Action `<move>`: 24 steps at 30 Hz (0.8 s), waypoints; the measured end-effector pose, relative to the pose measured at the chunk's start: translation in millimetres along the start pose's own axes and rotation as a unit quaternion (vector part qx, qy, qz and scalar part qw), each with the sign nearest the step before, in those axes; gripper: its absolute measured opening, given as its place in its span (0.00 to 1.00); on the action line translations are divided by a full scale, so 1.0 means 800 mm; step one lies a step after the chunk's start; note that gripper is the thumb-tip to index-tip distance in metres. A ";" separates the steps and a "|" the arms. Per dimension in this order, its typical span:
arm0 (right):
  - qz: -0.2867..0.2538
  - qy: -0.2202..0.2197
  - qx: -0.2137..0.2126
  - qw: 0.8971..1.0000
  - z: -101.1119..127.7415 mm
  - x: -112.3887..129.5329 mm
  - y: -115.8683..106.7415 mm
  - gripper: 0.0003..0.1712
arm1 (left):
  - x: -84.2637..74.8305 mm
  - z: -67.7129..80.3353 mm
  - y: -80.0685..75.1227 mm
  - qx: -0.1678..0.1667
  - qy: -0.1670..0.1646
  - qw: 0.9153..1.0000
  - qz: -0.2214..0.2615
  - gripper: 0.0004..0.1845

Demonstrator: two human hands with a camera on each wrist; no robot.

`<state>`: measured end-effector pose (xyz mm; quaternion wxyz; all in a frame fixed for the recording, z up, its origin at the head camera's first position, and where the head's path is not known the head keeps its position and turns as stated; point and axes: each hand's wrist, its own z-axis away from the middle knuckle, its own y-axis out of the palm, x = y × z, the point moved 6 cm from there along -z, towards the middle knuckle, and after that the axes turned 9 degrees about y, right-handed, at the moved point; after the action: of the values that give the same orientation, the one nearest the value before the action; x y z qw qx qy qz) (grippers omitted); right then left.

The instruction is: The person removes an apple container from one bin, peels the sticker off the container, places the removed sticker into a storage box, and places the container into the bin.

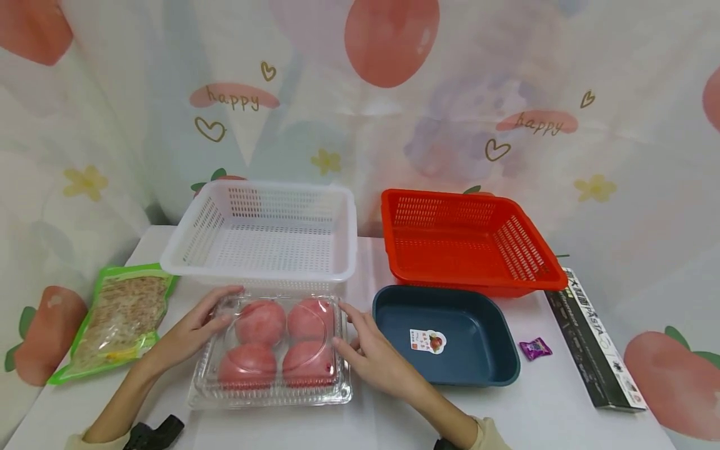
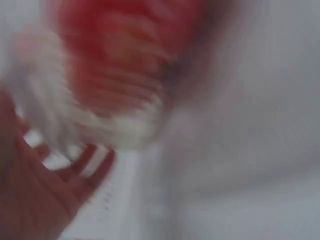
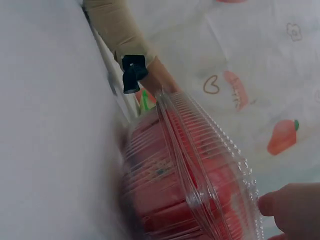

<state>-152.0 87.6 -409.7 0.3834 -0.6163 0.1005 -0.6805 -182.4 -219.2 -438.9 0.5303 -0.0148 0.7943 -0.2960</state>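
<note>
A clear plastic clamshell box (image 1: pixel 270 394) with several round red fruits (image 1: pixel 260 322) inside lies on the white table, its lid down. At its upper left edge is my left hand (image 1: pixel 188 331), fingers extended and apart. My right hand (image 1: pixel 379 362) is at the right side, with fingertips right at the lid's edge. In the right wrist view the ridged box (image 3: pixel 215 145) is seen from the side, with part of my right hand (image 3: pixel 295 210) beside the rim. Blur softens the left wrist view, where my left hand (image 2: pixel 45 190) has spread fingers close to the box.
Behind the box stands a white perforated basket (image 1: pixel 259 275), with a red basket (image 1: pixel 478 284) to its right. A dark blue basin (image 1: pixel 472 350) is right of the box. Farther right are a purple-wrapped candy (image 1: pixel 535 349) and a pasta box (image 1: pixel 596 350). A green-edged food bag (image 1: pixel 120 312) lies left.
</note>
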 end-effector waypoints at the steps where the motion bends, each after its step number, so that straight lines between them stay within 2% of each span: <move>1: -0.003 0.001 -0.003 1.000 0.000 0.000 0.001 0.38 | -0.005 0.000 -0.001 0.005 -0.008 1.000 -0.020 0.26; 4: -0.008 0.011 -0.003 1.000 0.000 0.000 0.003 0.38 | -0.023 0.001 -0.006 0.023 -0.035 0.995 -0.086 0.27; 7: -0.018 0.016 0.007 1.000 0.000 0.002 0.005 0.39 | -0.039 0.004 -0.012 0.044 -0.081 0.986 -0.137 0.30; 11: -0.026 0.020 0.021 0.999 0.000 0.002 0.006 0.39 | -0.043 0.014 -0.013 0.096 -0.169 0.975 -0.112 0.35; 13: -0.025 0.021 0.023 0.999 0.000 0.001 0.005 0.39 | -0.041 0.019 -0.013 0.126 -0.189 0.972 -0.067 0.37; 15: -0.026 0.020 0.024 0.999 0.000 0.001 0.004 0.39 | -0.039 0.021 -0.014 0.152 -0.183 0.971 -0.022 0.39; 19: -0.046 0.019 0.037 0.998 0.000 0.000 0.003 0.38 | -0.034 0.022 -0.019 0.189 -0.142 0.971 0.041 0.40; 24: -0.102 0.018 0.079 0.991 0.000 0.001 0.006 0.36 | -0.031 0.026 -0.023 0.212 -0.122 0.967 0.069 0.38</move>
<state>-150.2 83.6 -411.8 0.3574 -0.5790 -0.0104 -0.7328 -159.5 -235.5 -414.7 0.6338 0.1170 0.6416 -0.4160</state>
